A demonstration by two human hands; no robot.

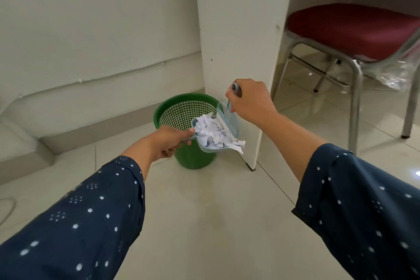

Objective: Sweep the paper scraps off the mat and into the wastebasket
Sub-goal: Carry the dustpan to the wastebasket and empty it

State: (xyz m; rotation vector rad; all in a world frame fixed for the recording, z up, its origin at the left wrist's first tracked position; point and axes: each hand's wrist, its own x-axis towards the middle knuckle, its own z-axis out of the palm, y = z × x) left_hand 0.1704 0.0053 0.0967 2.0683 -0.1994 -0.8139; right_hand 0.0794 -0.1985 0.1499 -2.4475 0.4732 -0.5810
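A green mesh wastebasket (pixel 179 107) stands on the floor beside a white desk panel. Above its near right rim my left hand (pixel 169 140) holds a pale blue dustpan (pixel 205 148) by the handle. White paper scraps (pixel 213 133) are heaped in the pan, and a few hang over its right edge. My right hand (pixel 250 102) grips the handle of a small pale blue brush (pixel 227 118), whose head rests against the scraps on the pan's far right side. The mat is out of view.
The white desk side panel (pixel 238 41) rises right behind the basket. A chair with a red seat (pixel 350 29) and metal legs stands to the right under the desk. A wall and skirting run along the left. Pale floor tiles (pixel 204 211) lie in front.
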